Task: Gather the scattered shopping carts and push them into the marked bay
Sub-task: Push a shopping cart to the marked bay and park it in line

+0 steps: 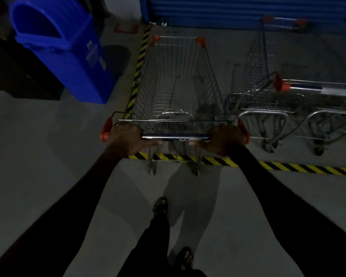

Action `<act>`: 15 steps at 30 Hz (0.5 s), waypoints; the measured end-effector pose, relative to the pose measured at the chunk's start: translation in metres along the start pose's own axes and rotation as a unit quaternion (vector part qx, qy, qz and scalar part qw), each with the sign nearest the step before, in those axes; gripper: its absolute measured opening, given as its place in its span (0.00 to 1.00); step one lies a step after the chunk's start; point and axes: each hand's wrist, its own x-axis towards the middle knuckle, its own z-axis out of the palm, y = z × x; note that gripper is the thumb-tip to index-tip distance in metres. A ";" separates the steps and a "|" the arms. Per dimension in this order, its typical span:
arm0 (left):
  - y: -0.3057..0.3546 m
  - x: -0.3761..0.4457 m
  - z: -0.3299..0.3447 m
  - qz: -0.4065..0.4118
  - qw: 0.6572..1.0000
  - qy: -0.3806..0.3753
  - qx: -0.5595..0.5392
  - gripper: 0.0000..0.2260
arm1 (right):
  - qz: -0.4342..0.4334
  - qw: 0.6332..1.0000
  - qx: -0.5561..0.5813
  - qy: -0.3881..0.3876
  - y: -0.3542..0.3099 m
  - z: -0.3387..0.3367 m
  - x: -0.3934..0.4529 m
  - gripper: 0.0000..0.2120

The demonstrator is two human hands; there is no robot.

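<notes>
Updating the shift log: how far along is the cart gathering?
Done: at least two carts stand inside the striped floor line. In hand: left hand and right hand hold the handle of a cart whose basket is past the line, rear wheels still outside. Left: push it fully in; other strays aren't visible.

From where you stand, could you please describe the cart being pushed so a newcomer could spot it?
Find the blue roller shutter; before it lies the bay's striped tape. The pushed cart stands just right of that tape, the only one with both hands on its handle.
</notes>
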 end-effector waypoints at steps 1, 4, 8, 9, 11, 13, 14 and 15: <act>-0.003 0.015 -0.002 0.002 1.000 -0.002 -0.006 0.43 | 0.003 1.000 -0.001 -0.009 0.001 -0.007 0.013 0.43; -0.012 0.060 -0.008 0.008 1.000 -0.009 -0.014 0.44 | -0.002 0.999 0.036 -0.029 0.007 -0.019 0.058 0.37; -0.026 0.114 -0.022 0.016 0.999 -0.014 -0.031 0.43 | 0.019 0.999 -0.005 -0.043 0.019 -0.026 0.116 0.44; -0.029 0.126 -0.026 0.017 0.999 -0.015 -0.039 0.41 | 0.024 0.999 -0.014 -0.042 0.020 -0.030 0.128 0.45; -0.034 0.148 -0.033 0.021 0.999 -0.021 -0.045 0.38 | 0.038 0.998 -0.028 -0.036 0.022 -0.035 0.151 0.49; -0.038 0.167 -0.037 0.027 0.999 -0.025 -0.039 0.37 | 0.047 0.998 -0.042 -0.029 0.025 -0.037 0.171 0.50; -0.040 0.175 -0.039 0.028 0.999 -0.026 -0.038 0.37 | 0.049 0.998 -0.041 -0.026 0.027 -0.037 0.179 0.51; -0.043 0.183 -0.041 0.030 0.999 -0.024 -0.038 0.39 | 0.046 0.998 -0.037 -0.020 0.029 -0.036 0.188 0.51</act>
